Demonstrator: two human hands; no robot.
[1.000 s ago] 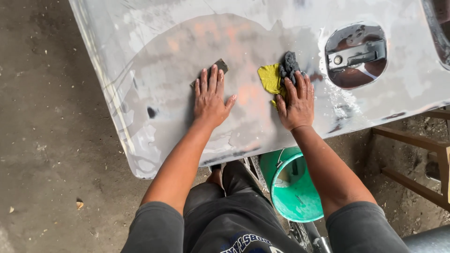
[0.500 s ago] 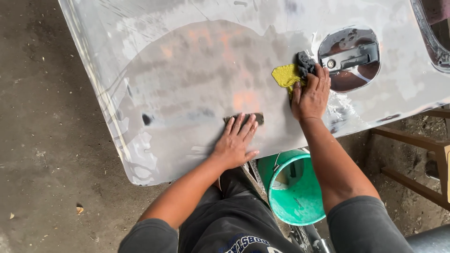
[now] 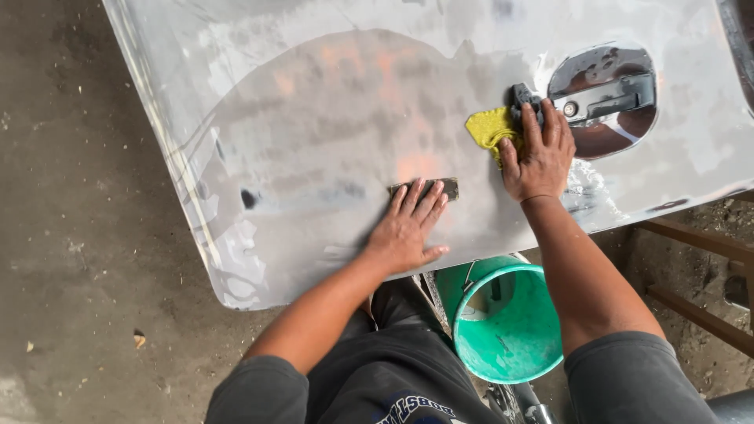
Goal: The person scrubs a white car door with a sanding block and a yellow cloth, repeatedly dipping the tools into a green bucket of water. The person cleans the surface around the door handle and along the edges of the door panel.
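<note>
A grey sanded car door panel [image 3: 314, 118] lies flat in front of me. My left hand [image 3: 408, 228] presses flat on a small dark sanding pad [image 3: 448, 187] near the panel's near edge, fingers together over it. My right hand [image 3: 538, 153] rests on a yellow sponge [image 3: 488, 126] with a dark pad, just left of the door handle recess [image 3: 609, 98]. The panel looks wet around both hands.
A green bucket [image 3: 503, 330] stands on the ground below the panel's edge, between my knees. Wooden frame bars [image 3: 691, 314] run at the lower right. Bare concrete floor [image 3: 78, 235] lies to the left.
My left hand slid the sanding pad back toward me and to the right. My right hand moved the yellow sponge up and right toward the handle recess.
</note>
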